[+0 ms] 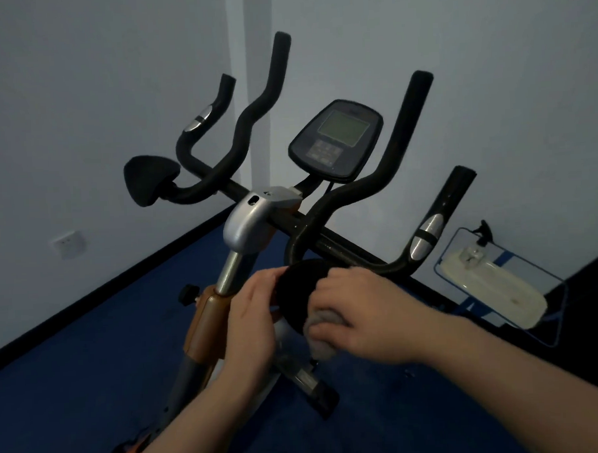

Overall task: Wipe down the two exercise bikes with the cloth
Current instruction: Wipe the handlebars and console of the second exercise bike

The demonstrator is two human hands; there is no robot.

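So the bike (246, 221) sits in a room corner on blue floor (73, 356), seen from above the handlebars (358, 196). Near end of the bars has a round black pad (298, 291), and both hands are on it. Left hand (250, 317) holds the pad's left edge, fingers curled round the rim, thumb side facing the camera. Right hand (359, 312) is bunched around a grey cloth (321, 331), fingers curled tight on it, pressing it against the pad's lower right face. Cloth is mostly hidden under the hand, only a wad pokes out below the knuckles.

There's a matching pad (150, 179) at the far left end of the bars. The console (336, 139) with its greenish screen stands up in the middle, tilted toward the camera. Silver sensor strips on both inner grips.

Off to the right, a mop head (495, 286) lies on the floor by the wall. Wall socket (68, 242) low on the left wall. Pretty dim and a bit blurry overall.
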